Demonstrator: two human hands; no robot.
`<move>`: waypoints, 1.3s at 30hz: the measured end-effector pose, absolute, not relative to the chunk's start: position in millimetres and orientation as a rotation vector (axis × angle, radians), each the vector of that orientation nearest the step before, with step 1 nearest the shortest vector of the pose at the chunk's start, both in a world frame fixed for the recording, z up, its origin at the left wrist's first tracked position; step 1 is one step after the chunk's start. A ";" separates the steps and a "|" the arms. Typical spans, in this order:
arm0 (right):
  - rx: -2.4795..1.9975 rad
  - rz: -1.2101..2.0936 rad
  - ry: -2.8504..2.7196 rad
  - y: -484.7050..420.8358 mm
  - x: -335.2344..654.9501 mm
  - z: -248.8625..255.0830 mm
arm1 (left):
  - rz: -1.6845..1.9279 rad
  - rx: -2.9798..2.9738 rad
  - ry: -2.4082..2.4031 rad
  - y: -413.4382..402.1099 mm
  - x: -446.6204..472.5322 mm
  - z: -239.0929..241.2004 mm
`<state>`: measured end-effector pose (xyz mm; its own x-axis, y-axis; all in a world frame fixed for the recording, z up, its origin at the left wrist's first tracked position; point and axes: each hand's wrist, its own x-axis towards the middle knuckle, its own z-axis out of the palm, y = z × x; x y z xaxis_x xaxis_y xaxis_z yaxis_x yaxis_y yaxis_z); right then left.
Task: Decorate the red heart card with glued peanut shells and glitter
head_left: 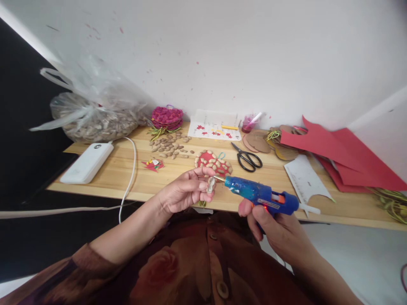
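Between the thumb and fingers of my left hand (184, 190) is a peanut shell half (210, 184), its hollow side showing. My right hand (276, 228) grips a blue glue gun (257, 192) with a small red light. The gun's metal nozzle points left and meets or nearly meets the shell's upper edge; I cannot tell which. Just beyond my hands lies a red cutout (206, 159) partly covered with peanut shells, with a light blue loop at its top. My left hand hides part of it. Loose peanuts (168, 146) are spread on the wooden table (149, 182) behind.
A bag of shells (95, 123) and a white power bank (87, 163) with a cable stand left. Behind are a pink shell-covered piece (167, 117), a paper sheet (199, 133) and a cup (248, 123). Black scissors (249, 161), cardboard cutouts (257, 142) and red card (337, 144) lie right.
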<state>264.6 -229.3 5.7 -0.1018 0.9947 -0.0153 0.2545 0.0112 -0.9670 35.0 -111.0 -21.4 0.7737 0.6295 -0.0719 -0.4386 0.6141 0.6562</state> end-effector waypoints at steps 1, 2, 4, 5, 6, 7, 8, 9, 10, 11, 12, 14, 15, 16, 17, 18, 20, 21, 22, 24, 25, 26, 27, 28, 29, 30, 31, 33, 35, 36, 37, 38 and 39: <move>-1.351 1.154 -1.479 -229.6 264.7 5.5 | 0.627 0.664 0.308 -111.0 35.0 -21.7; -1.355 1.156 -1.484 -229.9 264.6 5.6 | 0.629 0.665 0.306 -111.1 35.0 -22.0; -1.358 1.162 -1.485 -230.1 263.9 6.6 | 0.630 0.672 0.306 -111.2 35.1 -22.7; -1.360 1.165 -1.485 -230.1 263.4 7.1 | 0.632 0.675 0.307 -111.3 35.1 -23.0; -1.360 1.168 -1.485 -230.0 263.0 7.5 | 0.634 0.677 0.309 -111.3 35.2 -23.3; -1.362 1.167 -1.486 -229.7 262.7 7.7 | 0.635 0.676 0.310 -111.3 35.2 -23.5; -1.364 1.167 -1.487 -229.5 262.6 7.5 | 0.635 0.675 0.310 -111.3 35.2 -23.8; -1.370 1.164 -1.488 -229.4 262.6 7.1 | 0.633 0.672 0.310 -111.3 35.1 -24.0; -1.377 1.160 -1.489 -229.3 262.8 6.5 | 0.632 0.670 0.309 -111.2 35.0 -24.3; -1.384 1.154 -1.488 -229.3 263.1 5.7 | 0.633 0.669 0.309 -111.2 34.8 -24.6; -1.392 1.147 -1.488 -229.4 263.5 5.1 | 0.635 0.668 0.310 -111.2 34.5 -24.9; -1.404 1.139 -1.488 -229.9 264.1 4.2 | 0.641 0.672 0.309 -111.1 34.0 -25.5; -1.411 1.136 -1.489 -230.1 264.2 4.1 | 0.643 0.675 0.310 -111.0 33.8 -25.7; -1.417 1.134 -1.491 -230.4 264.3 4.3 | 0.645 0.679 0.312 -110.9 33.6 -25.9; -1.423 1.132 -1.493 -230.6 264.2 4.6 | 0.645 0.683 0.314 -110.7 33.4 -26.1; -1.430 1.133 -1.495 -230.7 264.2 5.0 | 0.644 0.688 0.316 -110.6 33.3 -26.1; -1.443 1.136 -1.497 -230.9 264.1 5.6 | 0.641 0.698 0.318 -110.5 33.2 -26.1; -1.449 1.139 -1.496 -231.0 264.1 5.9 | 0.639 0.701 0.316 -110.5 33.1 -26.0; -1.456 1.140 -1.496 -231.1 264.2 6.0 | 0.639 0.702 0.318 -110.5 33.1 -25.9; -1.466 1.136 -1.500 -231.3 264.4 6.1 | 0.641 0.702 0.321 -110.7 33.1 -25.7; -1.464 1.133 -1.506 -231.4 264.4 6.2 | 0.642 0.703 0.322 -110.7 33.1 -25.6; -1.459 1.129 -1.514 -231.5 264.4 6.4 | 0.643 0.704 0.324 -110.7 33.2 -25.6; -1.454 1.125 -1.523 -231.6 264.2 6.7 | 0.644 0.707 0.325 -110.6 33.1 -25.7; -1.450 1.123 -1.531 -231.6 263.9 7.1 | 0.647 0.709 0.328 -110.4 33.1 -25.8; -1.449 1.122 -1.538 -231.6 263.6 7.6 | 0.648 0.710 0.330 -110.2 33.1 -26.0; -1.451 1.120 -1.541 -231.6 263.2 8.1 | 0.651 0.709 0.333 -110.0 33.0 -26.2; -1.455 1.118 -1.542 -231.5 262.9 8.5 | 0.653 0.707 0.336 -109.8 32.9 -26.4; -1.459 1.116 -1.543 -231.6 262.6 9.0 | 0.653 0.704 0.340 -109.8 32.8 -26.5; -1.461 1.114 -1.544 -231.9 262.9 8.8 | 0.655 0.705 0.342 -110.0 32.8 -26.3; -1.461 1.114 -1.542 -232.0 263.2 8.5 | 0.658 0.708 0.341 -110.2 32.8 -26.1; -1.462 1.113 -1.538 -232.0 263.5 8.2 | 0.658 0.710 0.340 -110.4 32.8 -25.9; -1.464 1.114 -1.534 -232.0 263.7 7.8 | 0.659 0.711 0.339 -110.5 32.9 -25.8; -1.468 1.114 -1.532 -231.9 263.9 7.6 | 0.658 0.713 0.339 -110.5 33.0 -25.6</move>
<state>263.9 -231.9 7.6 -0.0842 0.9946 -0.0602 0.3641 -0.0256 -0.9310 33.0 -110.5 -25.6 0.7494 0.6586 -0.0677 -0.4377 0.5696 0.6956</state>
